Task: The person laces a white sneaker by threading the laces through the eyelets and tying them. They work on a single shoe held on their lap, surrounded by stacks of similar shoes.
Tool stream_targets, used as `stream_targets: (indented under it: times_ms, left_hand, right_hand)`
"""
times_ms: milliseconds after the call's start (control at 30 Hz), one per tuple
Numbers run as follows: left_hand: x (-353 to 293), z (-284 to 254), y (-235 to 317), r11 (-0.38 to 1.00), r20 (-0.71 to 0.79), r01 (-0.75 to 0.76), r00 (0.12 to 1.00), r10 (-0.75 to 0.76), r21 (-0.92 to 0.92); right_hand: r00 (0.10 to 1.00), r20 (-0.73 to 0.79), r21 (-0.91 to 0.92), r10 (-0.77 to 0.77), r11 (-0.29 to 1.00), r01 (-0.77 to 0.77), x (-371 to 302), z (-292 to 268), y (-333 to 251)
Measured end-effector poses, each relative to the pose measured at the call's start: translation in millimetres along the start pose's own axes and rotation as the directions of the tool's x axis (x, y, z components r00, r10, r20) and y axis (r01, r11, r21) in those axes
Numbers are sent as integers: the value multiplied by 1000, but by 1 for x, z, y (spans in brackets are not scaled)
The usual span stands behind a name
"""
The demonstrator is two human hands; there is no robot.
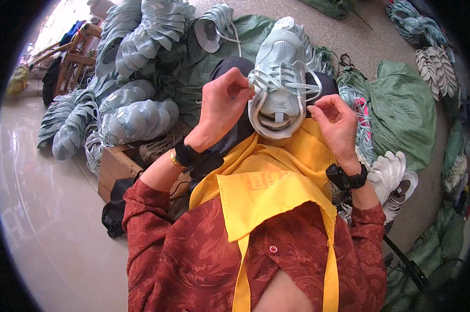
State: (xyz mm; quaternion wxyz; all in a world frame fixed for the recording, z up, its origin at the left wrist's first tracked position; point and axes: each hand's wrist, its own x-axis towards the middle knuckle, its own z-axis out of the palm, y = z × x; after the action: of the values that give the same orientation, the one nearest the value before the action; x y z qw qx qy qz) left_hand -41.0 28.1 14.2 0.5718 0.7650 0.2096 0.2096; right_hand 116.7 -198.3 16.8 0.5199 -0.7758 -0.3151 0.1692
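A pale blue-grey shoe upper [279,78] without a visible sole rests across my lap, its heel opening toward me. White shoelace [289,85] runs through its eyelets and loops out to both sides. At the upper's left edge, my left hand [225,101] is closed in a pinch on the lace. To the right of the heel, my right hand [338,125] has thumb and forefinger pinched together at the lace's other side; the strand between those fingertips is small and partly hidden. A yellow apron [266,192] lies under the heel end.
Stacked, nested light-blue uppers [138,122] are heaped at the left, beside a wooden box [118,169]. A single upper [214,31] lies beyond my left hand on green sheeting. A green sack [401,114] and white uppers [393,177] are at the right.
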Motion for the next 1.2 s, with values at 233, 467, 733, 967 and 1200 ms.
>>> stream_targets:
  times_ms: [233, 467, 733, 967, 1200]
  left_hand:
    - [-2, -2, 2, 991, 32, -3, 999, -1, 137]
    - [-1, 8, 10, 910, 69, -240, 971, 231, 337]
    - [1, 5, -6, 998, -19, 17, 1000, -16, 68]
    - [-5, 9, 7, 955, -38, -174, 981, 189, 241]
    - [-6, 6, 2, 907, 37, -294, 954, 297, 302]
  right_hand:
    - [950, 35, -233, -309, 922, 308, 0, 3, -26]
    - [937, 93, -342, -338, 873, 349, 2, 8, -26]
    - [961, 67, -294, -267, 915, 275, 5, 12, -21]
    - [843, 161, -473, -512, 710, 522, 3, 13, -21]
    - [830, 374, -689, -413, 476, 547, 7, 17, -44]
